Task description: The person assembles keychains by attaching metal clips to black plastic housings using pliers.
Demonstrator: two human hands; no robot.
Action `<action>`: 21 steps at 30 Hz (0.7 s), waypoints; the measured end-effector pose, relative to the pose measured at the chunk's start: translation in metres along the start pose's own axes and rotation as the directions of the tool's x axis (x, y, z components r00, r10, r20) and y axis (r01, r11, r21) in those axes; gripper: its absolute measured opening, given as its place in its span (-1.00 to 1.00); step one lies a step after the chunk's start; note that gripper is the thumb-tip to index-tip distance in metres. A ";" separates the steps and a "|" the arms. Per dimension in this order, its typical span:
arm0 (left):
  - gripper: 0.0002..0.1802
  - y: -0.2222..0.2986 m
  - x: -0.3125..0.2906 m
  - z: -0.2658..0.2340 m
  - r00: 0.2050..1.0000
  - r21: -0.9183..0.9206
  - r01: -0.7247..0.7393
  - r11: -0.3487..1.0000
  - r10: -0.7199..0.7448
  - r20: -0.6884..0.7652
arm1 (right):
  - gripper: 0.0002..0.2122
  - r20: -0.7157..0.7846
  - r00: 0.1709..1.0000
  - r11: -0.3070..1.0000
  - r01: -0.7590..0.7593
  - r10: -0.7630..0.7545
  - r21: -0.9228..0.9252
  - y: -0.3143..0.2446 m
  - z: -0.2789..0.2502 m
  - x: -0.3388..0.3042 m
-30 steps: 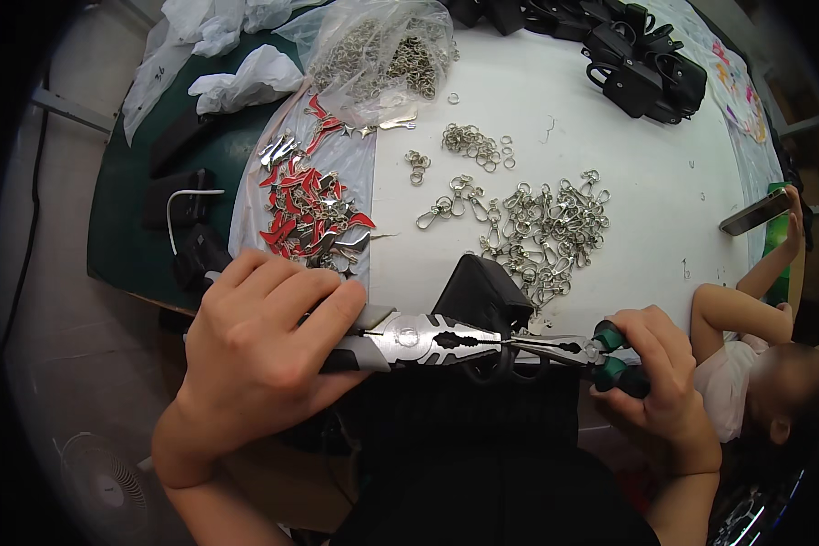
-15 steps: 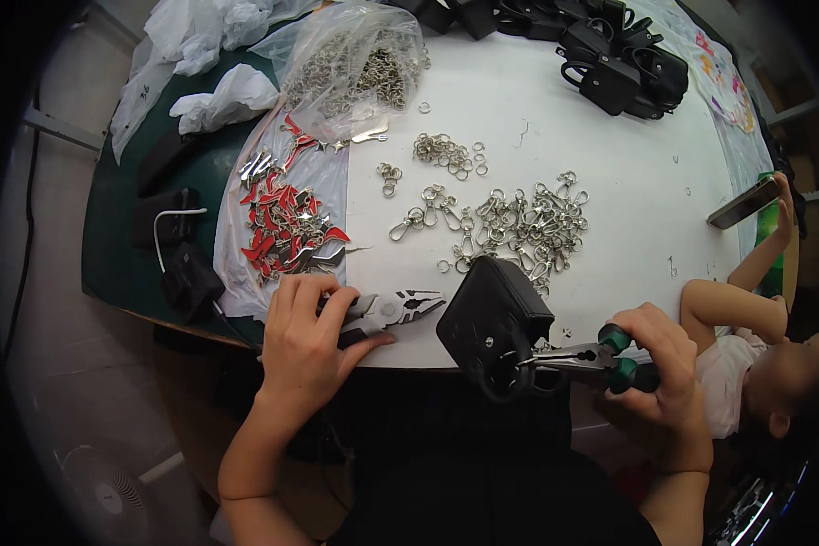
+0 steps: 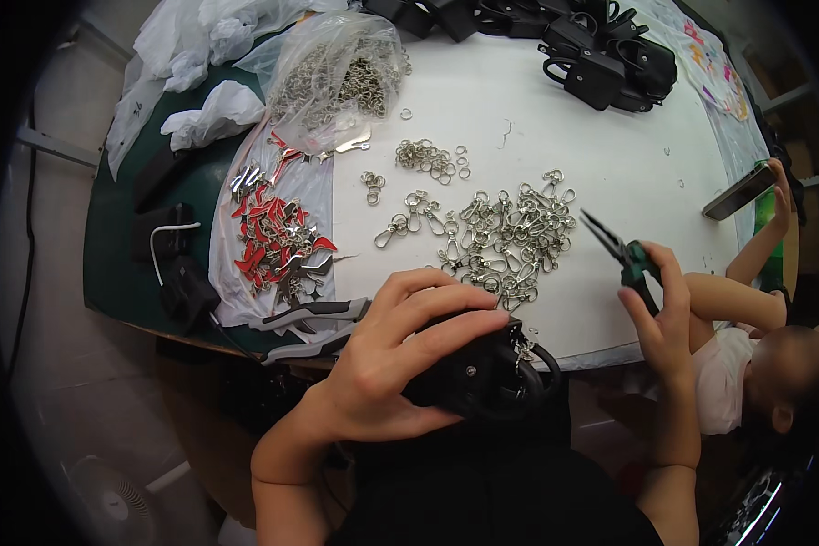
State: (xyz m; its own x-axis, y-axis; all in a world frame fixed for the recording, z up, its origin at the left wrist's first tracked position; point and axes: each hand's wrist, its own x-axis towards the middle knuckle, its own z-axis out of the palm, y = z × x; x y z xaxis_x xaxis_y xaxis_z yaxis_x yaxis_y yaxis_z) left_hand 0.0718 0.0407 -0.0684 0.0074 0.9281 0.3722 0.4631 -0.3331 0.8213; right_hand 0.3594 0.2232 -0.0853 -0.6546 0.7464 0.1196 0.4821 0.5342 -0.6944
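My left hand point(image 3: 382, 364) is closed around a small black handbag point(image 3: 491, 378) at the table's front edge, fingers across its top and thumb beneath. The bag's loop handle and a silver metal piece point(image 3: 524, 348) beside it face right. In my right hand point(image 3: 669, 323) are green-handled needle-nose pliers point(image 3: 635, 264), held in the air right of the bag, their jaws pointing up and left, away from it. Grey-handled pliers point(image 3: 314, 318) lie at the table edge by my left hand, which hides their jaws. Silver swivel clasps point(image 3: 519, 227) lie in a heap beyond the bag.
Red and silver charms point(image 3: 278, 232) lie on plastic at left. Behind are loose rings point(image 3: 428, 159), a clear bag of metal rings point(image 3: 337, 86) and several black handbags point(image 3: 610, 68). A black adapter point(image 3: 187, 296) sits at left. At right, another person point(image 3: 723, 364) holds a phone point(image 3: 740, 193).
My left hand has let go of the grey pliers and taken hold of the handbag. The green pliers have come away from the bag, moving up and turning their jaws upward.
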 end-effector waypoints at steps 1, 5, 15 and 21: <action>-0.11 0.001 0.001 0.000 1.000 0.035 -0.006 0.999 0.007 -0.009 | -0.46 -0.127 0.992 0.989 -0.033 0.015 -0.146 0.014 0.003 0.003; -0.13 0.008 0.000 0.000 0.998 0.175 -0.014 0.984 0.024 -0.057 | -0.46 -0.116 0.978 0.856 0.094 -0.176 -0.509 0.029 0.010 0.012; -0.22 0.029 -0.011 -0.002 0.990 0.371 0.008 0.929 0.044 -0.132 | -0.68 -0.010 0.741 0.688 0.628 -0.671 0.365 -0.080 0.039 0.038; -0.17 0.034 -0.015 -0.005 0.992 0.326 0.047 0.944 -0.007 -0.123 | -0.78 0.026 0.674 0.581 0.615 -0.738 0.533 -0.091 0.050 0.056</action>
State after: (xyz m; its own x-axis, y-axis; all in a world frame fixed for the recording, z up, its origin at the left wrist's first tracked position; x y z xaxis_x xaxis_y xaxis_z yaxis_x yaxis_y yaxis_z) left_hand 0.0833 0.0148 -0.0439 -0.1045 0.9030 0.4167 0.7262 -0.2170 0.6524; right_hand 0.2495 0.1966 -0.0506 -0.8123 0.0989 0.5748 -0.4332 0.5578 -0.7080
